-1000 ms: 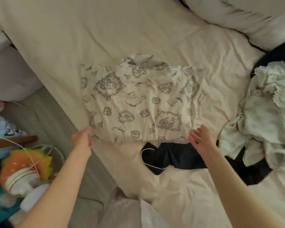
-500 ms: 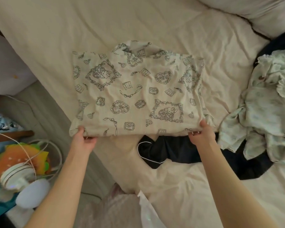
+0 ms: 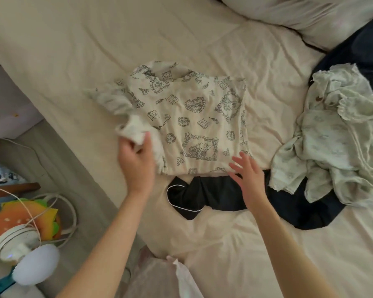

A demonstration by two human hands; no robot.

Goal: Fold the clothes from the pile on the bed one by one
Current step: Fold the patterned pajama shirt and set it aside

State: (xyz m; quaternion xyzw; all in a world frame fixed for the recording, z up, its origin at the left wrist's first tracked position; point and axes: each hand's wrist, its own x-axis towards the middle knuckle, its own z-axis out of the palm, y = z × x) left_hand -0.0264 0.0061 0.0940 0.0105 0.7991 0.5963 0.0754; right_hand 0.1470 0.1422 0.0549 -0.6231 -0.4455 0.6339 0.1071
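Her left hand point(image 3: 136, 162) grips the printed shirt's point(image 3: 194, 121) lifted left side; her right hand point(image 3: 249, 179), fingers spread and released, hovers over its near edge on the bed point(image 3: 73, 50).

cream bed point(image 3: 95, 50), grey floor point(image 3: 58, 168) left.

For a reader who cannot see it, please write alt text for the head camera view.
A person's left hand grips the left edge of a cream printed shirt lying on a bed, while the right hand hovers open at its lower right corner. A dark garment lies just below the shirt, and a pale crumpled pile sits to the right.
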